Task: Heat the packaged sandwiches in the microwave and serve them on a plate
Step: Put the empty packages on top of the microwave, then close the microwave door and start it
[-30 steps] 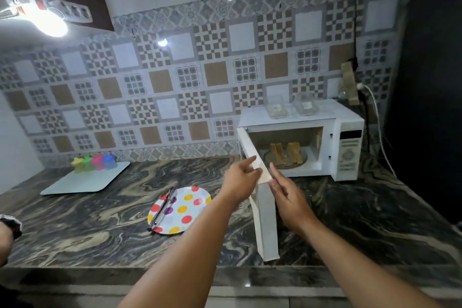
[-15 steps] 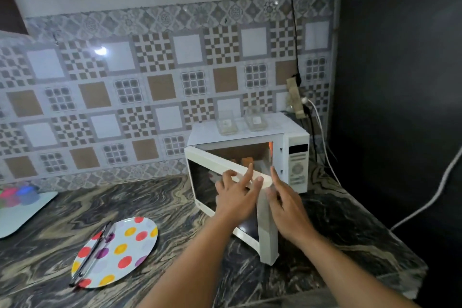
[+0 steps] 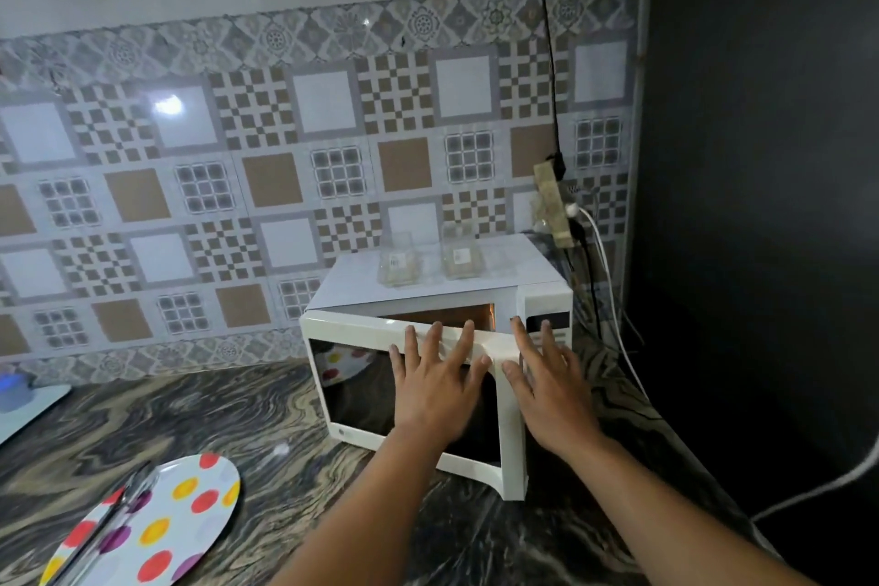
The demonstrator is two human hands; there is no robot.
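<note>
Both hands are pressing flat on the white microwave's door (image 3: 409, 376), left hand (image 3: 435, 388) on the dark glass, right hand (image 3: 551, 390) at its free edge, each grip open with fingers straight. A lit gap is showing above; sandwiches inside are hidden. One spotted round plate (image 3: 157, 523) is waiting left on the marbled bench (image 3: 228, 419); two clear containers (image 3: 399, 264) are sitting on top.
</note>
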